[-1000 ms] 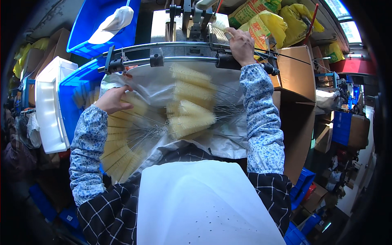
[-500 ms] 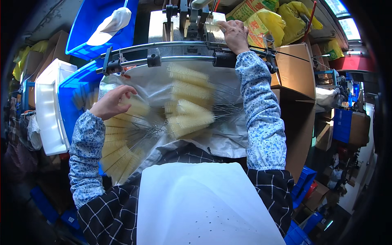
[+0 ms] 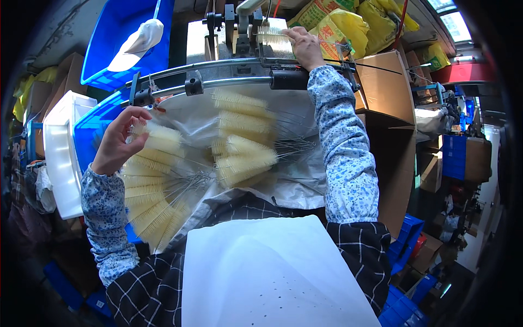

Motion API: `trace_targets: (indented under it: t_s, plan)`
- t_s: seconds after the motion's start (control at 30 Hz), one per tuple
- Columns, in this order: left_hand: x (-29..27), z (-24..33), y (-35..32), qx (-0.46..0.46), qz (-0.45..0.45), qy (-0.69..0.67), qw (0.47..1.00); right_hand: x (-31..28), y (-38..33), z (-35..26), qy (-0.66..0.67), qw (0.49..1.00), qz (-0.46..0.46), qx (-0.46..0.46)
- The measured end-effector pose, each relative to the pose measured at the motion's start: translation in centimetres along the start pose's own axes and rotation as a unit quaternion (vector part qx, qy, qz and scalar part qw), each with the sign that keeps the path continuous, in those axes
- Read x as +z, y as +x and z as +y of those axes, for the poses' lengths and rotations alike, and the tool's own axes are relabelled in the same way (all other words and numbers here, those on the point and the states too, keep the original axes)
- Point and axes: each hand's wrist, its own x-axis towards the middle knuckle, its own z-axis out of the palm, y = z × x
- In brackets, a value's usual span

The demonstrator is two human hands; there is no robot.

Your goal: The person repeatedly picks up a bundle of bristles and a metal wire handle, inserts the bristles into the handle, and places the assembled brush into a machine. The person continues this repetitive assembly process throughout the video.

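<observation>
Cream bristles: left pile of wire-stemmed bottle brushes is fanning out below the curved metal rail, long axes pointing down-left, stems converging toward centre.
Left hand: fingers half-curled, touching the topmost brush of the left pile; nearer hand to that pile.
Right hand: pinching one brush at the machine head, brush axis lying left-right, well above both piles.
Second pile: lying centre on white sheeting, bristle ends left, wire stems right.
Packages: yellow sacks sitting top right with red print; brown cartons just right of the right forearm; blue bins upper left, white tub far left.
</observation>
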Motion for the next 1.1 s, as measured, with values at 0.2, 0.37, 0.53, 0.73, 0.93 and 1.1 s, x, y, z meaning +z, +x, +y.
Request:
trace_targets:
  t_s: [0.2,0.37,0.53,0.73,0.93,1.1]
  plan:
    - [0.3,-0.1,-0.4,-0.002,-0.019,0.193,0.981,0.2,0.3,-0.1,-0.009,1.000,-0.003,0.004]
    - [4.0,4.9,3.2,0.105,0.000,0.303,0.947,-0.6,0.0,-0.7,-0.003,1.000,0.000,0.014]
    - [14.2,11.2,15.3,0.322,-0.075,0.314,0.890,-0.8,-0.5,-1.0,-0.016,0.998,-0.028,0.046]
    - [27.8,12.0,29.9,0.230,-0.079,0.391,0.888,-2.7,1.4,-3.7,0.021,0.995,-0.084,0.042]
    - [33.5,12.5,32.5,0.216,-0.144,0.534,0.805,-1.2,0.3,-2.7,0.010,0.995,-0.066,0.074]
    - [33.6,13.1,32.7,0.208,-0.146,0.543,0.800,-1.3,0.4,-3.2,0.017,0.996,-0.042,0.079]
